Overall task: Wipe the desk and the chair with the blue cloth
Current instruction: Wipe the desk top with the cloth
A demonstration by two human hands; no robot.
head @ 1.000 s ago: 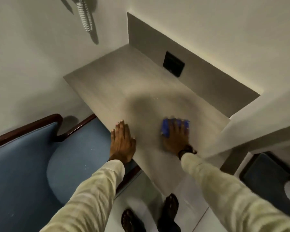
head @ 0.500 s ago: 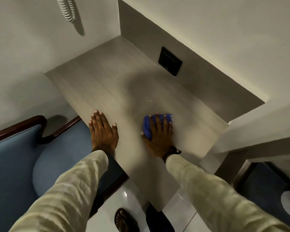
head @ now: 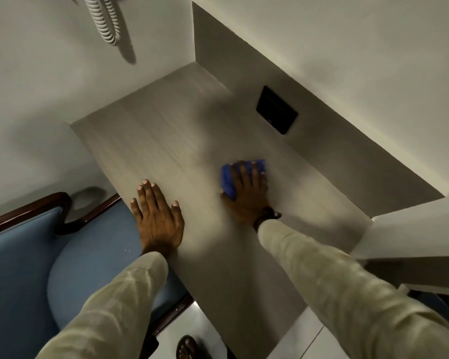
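I judged the work to be mid-way on the desk (head: 166,141). Both hands lay on its top, and nothing showed which areas were already wiped. The chair (head: 88,255), just left of my left hand (head: 157,218), was by my judgement not yet done. The left hand lay flat with straight fingers, holding nothing. My right hand (head: 246,200) had its fingers extended, pressing the blue cloth (head: 227,177) beneath them onto the desk.

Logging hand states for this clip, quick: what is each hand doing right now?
Left hand: open, flat on the desk, holding nothing.
Right hand: open, fingers straight, pressing the blue cloth onto the desk.
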